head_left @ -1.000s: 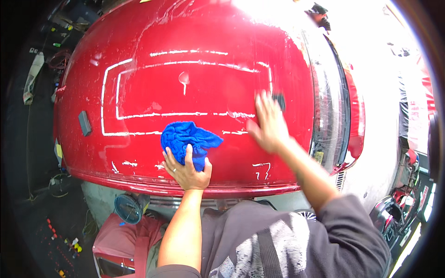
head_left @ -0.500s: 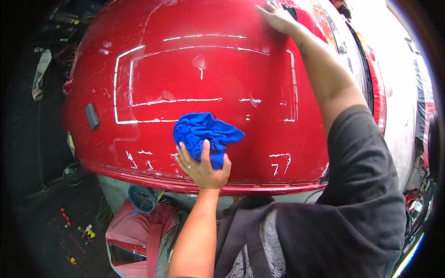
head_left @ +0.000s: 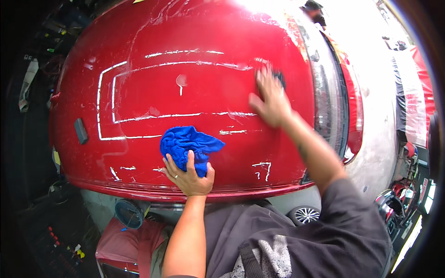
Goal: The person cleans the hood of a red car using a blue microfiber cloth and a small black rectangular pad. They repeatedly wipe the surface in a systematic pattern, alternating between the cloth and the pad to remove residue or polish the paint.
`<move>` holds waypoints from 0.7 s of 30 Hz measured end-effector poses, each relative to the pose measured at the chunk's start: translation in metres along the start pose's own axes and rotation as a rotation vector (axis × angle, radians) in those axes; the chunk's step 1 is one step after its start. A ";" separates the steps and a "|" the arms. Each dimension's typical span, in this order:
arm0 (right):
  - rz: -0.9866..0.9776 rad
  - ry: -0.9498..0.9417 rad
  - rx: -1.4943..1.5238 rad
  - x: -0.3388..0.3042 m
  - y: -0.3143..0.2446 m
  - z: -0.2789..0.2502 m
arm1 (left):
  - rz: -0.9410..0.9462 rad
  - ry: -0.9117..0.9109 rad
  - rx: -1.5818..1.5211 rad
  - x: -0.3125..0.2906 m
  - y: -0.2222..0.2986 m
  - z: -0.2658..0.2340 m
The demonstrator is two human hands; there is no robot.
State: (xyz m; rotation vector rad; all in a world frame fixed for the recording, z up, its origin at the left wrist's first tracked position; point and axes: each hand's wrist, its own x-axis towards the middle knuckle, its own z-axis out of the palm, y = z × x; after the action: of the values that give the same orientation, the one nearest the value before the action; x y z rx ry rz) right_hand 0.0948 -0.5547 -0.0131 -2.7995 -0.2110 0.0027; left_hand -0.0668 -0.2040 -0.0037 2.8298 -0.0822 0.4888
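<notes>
A glossy red car panel (head_left: pixel 153 97) spreads out before me. Near its close edge, my left hand (head_left: pixel 191 180) rests with its fingers around the lower side of a crumpled blue cloth (head_left: pixel 185 141), which lies on the paint. Farther off and to the right, my right hand (head_left: pixel 272 99) is flat on the panel, somewhat blurred. A small dark pad (head_left: pixel 279 78) shows beside and partly under its fingers; the rest of the pad is hidden.
A grey block (head_left: pixel 80 131) lies on the panel's left part. Below the near edge are a round blue-rimmed object (head_left: pixel 130 213), a reddish cloth-covered item (head_left: pixel 123 241) and a wheel (head_left: pixel 306 214). A person (head_left: pixel 314 11) is at the far right.
My right hand has come nearer across the panel with the dark pad. My left hand stays on the blue cloth. The whole view has shifted, showing more on the right.
</notes>
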 end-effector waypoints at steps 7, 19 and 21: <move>0.219 0.041 0.119 0.216 0.110 -0.016 | 0.079 0.011 -0.039 0.005 0.011 0.004; 0.031 -0.130 0.008 -0.130 -0.028 -0.011 | -0.014 0.005 -0.024 0.008 0.007 0.004; 0.021 0.039 -0.059 -0.025 0.008 0.000 | 0.007 0.002 -0.014 0.004 0.003 0.000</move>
State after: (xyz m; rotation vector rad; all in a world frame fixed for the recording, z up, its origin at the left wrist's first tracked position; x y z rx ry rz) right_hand 0.0708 -0.5658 -0.0164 -2.8576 -0.1752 -0.0542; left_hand -0.0637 -0.2068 -0.0021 2.8160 -0.0945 0.4903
